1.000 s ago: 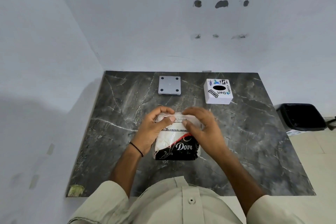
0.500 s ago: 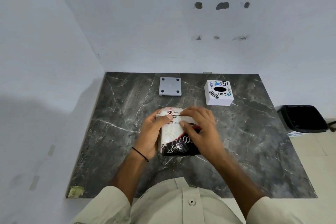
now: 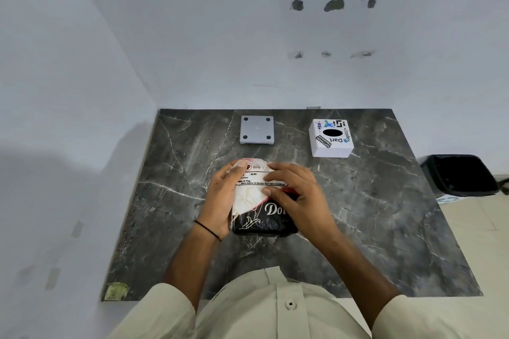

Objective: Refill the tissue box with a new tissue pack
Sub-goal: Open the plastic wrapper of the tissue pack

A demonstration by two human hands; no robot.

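Note:
A tissue pack [image 3: 254, 201] in white, black and red plastic wrap lies in the middle of the dark marble table [image 3: 385, 215]. My left hand [image 3: 223, 198] grips its left side with the thumb on the top edge. My right hand [image 3: 297, 195] lies over its right side, fingers pressing on the printed label. The white tissue box [image 3: 330, 139], covered in stickers, stands at the back right with its oval hole facing up. A grey square lid [image 3: 257, 129] with four dark feet lies flat at the back centre.
The table stands in a corner, with white walls behind it and to the left. A black bin [image 3: 460, 175] sits on the floor to the right of the table. A greenish sticker [image 3: 115, 291] marks the near left corner.
The pack has turned in my hands from lying broad to standing narrower. My right hand slid down over its right side and my left hand moved along its left edge.

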